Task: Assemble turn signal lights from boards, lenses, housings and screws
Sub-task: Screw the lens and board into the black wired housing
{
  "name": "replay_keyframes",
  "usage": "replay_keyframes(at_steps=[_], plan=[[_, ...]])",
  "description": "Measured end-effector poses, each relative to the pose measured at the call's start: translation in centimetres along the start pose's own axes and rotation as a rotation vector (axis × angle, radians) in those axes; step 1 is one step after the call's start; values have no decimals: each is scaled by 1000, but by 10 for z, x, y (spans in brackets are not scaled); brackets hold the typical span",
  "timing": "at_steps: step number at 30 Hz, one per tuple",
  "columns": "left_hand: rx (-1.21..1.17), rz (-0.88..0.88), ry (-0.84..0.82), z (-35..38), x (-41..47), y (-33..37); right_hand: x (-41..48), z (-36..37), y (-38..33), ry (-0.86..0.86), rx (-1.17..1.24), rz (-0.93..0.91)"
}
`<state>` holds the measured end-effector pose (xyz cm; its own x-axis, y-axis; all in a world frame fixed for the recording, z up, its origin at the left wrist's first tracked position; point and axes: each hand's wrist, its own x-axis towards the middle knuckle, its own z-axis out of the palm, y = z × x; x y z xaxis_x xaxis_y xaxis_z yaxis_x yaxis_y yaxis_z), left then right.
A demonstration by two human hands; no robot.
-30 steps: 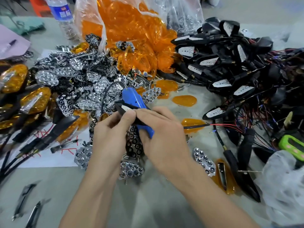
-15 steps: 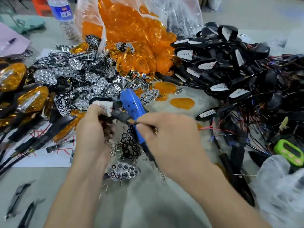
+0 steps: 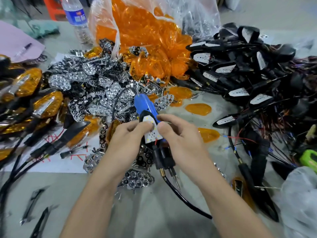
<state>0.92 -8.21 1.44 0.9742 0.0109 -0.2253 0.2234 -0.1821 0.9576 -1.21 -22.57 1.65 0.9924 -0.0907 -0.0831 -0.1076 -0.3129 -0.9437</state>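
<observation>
Orange lenses (image 3: 142,40) are heaped far centre, black housings (image 3: 240,69) wait at right, finished lights (image 3: 46,103) lie at left. Near centre, left hand (image 3: 127,140) and right hand (image 3: 180,140) have fingers (image 3: 173,118) clamped on one housing (image 3: 160,157), thumbs pressing its board (image 3: 151,134); lens and screws seem not yet fitted.

grey table (image 3: 154,212) | chrome reflectors (image 3: 96,86) centre-left | bagged orange lenses (image 3: 145,40) behind | black housings (image 3: 248,74) right | water bottle (image 3: 77,16) rear

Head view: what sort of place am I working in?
Probably a small hand-assembly bench for turn signal lights: a bag of orange lenses, a heap of black wired housings, and a blue electric screwdriver.
</observation>
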Motion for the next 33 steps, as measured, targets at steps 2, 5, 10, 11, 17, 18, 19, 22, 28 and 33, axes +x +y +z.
replay_keyframes(at_steps=[2, 5, 10, 11, 17, 18, 19, 22, 28, 33], plan=[[37, 58, -43, 1, -2, -2, -1, 2, 0, -46, 35, -32], [111, 169, -22, 0, -3, -2, -4, 4, 2, -139, 94, -60], [429, 293, 242, -1, -8, -5, -2, 6, 5, -157, 205, 2], [381, 296, 265, 1, -9, -4, -2, 6, 6, -133, 206, 7], [146, 391, 179, -3, -6, -1, -2, 10, 6, 30, 246, 50], [145, 399, 188, -2, -5, -1, -2, 10, 5, 41, 251, 53], [146, 403, 198, 0, -4, -2, -3, 11, 4, 37, 261, 54], [162, 385, 210, 6, -6, -5, -4, 11, 3, 1, 296, 55], [-146, 69, 63, 0, -5, -7, 3, 7, 8, 116, 277, 74], [-383, 99, -77, -10, -6, 1, 5, 9, 11, 200, 225, 71]])
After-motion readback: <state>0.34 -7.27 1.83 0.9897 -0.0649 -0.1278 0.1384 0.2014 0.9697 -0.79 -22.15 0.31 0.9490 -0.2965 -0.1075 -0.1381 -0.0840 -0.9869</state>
